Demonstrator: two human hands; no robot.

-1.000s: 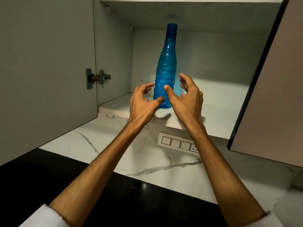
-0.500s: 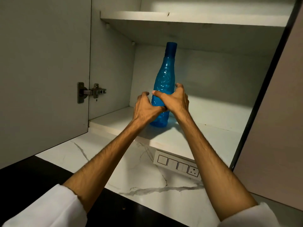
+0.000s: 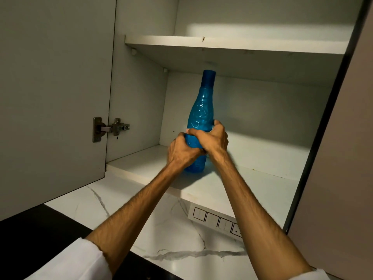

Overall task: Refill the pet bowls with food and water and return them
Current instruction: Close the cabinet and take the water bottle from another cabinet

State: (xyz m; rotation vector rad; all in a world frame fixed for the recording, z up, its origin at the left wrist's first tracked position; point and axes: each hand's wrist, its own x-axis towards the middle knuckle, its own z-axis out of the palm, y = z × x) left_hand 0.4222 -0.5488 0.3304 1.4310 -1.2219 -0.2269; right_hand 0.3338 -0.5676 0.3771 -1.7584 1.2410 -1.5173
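A tall blue plastic bottle (image 3: pixel 201 110) with a dark blue cap stands upright on the lower shelf (image 3: pixel 252 178) of an open wall cabinet. My left hand (image 3: pixel 181 152) grips the bottle's lower body from the left. My right hand (image 3: pixel 212 138) wraps around it from the right, a little higher, fingers curled over the front. Both hands overlap on the bottle and hide its middle. No pet bowls are in view.
The left cabinet door (image 3: pixel 52 98) hangs open with its hinge (image 3: pixel 111 128) showing; the right door (image 3: pixel 343 158) is open too. An upper shelf (image 3: pixel 232 45) sits above the bottle. Below are a marble backsplash, a switch panel (image 3: pixel 218 221) and a black counter (image 3: pixel 40 229).
Both hands reached in from open and apart to closing around the bottle's lower body. The view has tilted upward, showing more of the upper shelf.
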